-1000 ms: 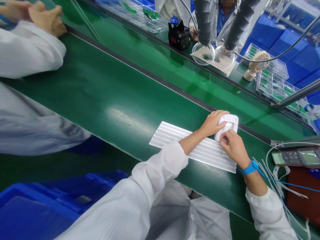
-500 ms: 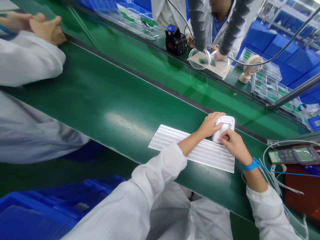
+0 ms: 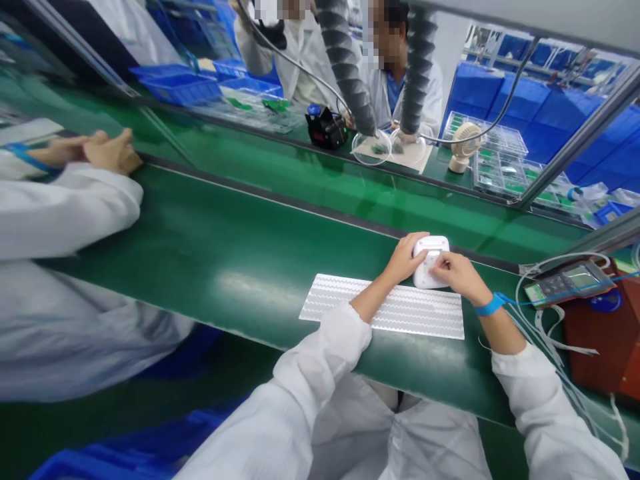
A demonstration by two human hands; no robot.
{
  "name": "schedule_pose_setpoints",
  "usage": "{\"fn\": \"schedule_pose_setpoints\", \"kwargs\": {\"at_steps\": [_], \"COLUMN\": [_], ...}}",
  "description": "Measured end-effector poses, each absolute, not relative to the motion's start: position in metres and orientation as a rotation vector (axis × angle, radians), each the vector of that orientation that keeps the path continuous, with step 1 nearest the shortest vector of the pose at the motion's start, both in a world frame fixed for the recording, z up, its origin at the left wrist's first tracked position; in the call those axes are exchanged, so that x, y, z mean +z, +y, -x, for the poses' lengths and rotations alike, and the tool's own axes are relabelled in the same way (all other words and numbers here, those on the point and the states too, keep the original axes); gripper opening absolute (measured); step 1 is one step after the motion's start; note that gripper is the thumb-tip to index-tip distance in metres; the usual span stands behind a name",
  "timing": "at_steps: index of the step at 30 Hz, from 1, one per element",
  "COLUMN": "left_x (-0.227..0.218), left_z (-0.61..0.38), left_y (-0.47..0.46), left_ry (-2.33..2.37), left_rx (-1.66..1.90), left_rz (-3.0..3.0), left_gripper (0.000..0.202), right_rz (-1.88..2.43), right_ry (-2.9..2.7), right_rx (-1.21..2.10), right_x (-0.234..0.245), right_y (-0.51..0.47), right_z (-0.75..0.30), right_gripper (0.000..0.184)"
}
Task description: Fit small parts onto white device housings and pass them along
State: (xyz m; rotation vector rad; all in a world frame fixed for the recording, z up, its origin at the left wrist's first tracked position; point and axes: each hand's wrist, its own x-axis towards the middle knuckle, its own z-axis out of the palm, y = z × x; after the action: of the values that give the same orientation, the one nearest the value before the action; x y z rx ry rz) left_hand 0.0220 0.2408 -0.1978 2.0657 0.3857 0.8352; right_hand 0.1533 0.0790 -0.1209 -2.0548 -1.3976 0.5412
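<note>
A white rounded plastic device point(image 3: 425, 276) lies on the green work surface, its face with a recess upward. My left hand point(image 3: 404, 259) grips it along its left side, thumb reaching over the face. Over the lower right part of that face, my right hand point(image 3: 459, 275) is closed in a pinch; whatever sits between its fingertips is hidden. A blue band point(image 3: 490, 305) circles my right wrist. Just below the device, partly under my left forearm, lies a white sheet point(image 3: 340, 293) with rows of grey wavy lines.
At right are a handheld meter point(image 3: 570, 283), loose white cables and a brown box point(image 3: 600, 340). A co-worker's hands point(image 3: 107, 152) rest at far left. Across the bench stand grey ducts point(image 3: 420, 67), a small fan point(image 3: 465, 143), a black device point(image 3: 326, 128) and clear trays point(image 3: 505, 172).
The camera view has tilted and shifted, showing more of the far bench. Both my hands stay on the white device, with the right fingers still pinched over its face.
</note>
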Motion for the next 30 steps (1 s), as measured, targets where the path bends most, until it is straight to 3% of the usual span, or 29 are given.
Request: {"fn": "schedule_pose_setpoints", "kwargs": {"at_steps": [6, 11, 16, 22, 26, 30], "left_x": [-0.198, -0.201, -0.200, -0.207, -0.212, -0.209], "left_z": [-0.022, -0.022, -0.018, -0.020, -0.024, -0.024], "left_y": [0.237, 0.237, 0.236, 0.243, 0.252, 0.257], "left_ry": [0.394, 0.434, 0.455, 0.569, 0.562, 0.606], "left_rx": [0.863, 0.859, 0.919, 0.926, 0.962, 1.011], "left_rz": [-2.013, -1.987, -1.849, -1.453, -1.165, -1.000], "left_gripper": [0.047, 0.047, 0.046, 0.048, 0.060, 0.068], "right_rz": [2.143, 2.251, 2.195, 1.821, 1.536, 1.484], "right_ry": [-1.131, -1.180, -1.081, -0.742, -0.591, -0.615], "right_rx": [0.043, 0.279, 0.270, 0.490, 0.640, 0.523], "right_x": [-0.155, -0.200, -0.210, -0.198, -0.179, -0.160], "right_y": [0.073, 0.090, 0.094, 0.106, 0.129, 0.156], "right_z": [-0.191, -0.196, -0.187, -0.151, -0.125, -0.132], "right_gripper": [0.038, 0.055, 0.065, 0.090, 0.104, 0.102]}}
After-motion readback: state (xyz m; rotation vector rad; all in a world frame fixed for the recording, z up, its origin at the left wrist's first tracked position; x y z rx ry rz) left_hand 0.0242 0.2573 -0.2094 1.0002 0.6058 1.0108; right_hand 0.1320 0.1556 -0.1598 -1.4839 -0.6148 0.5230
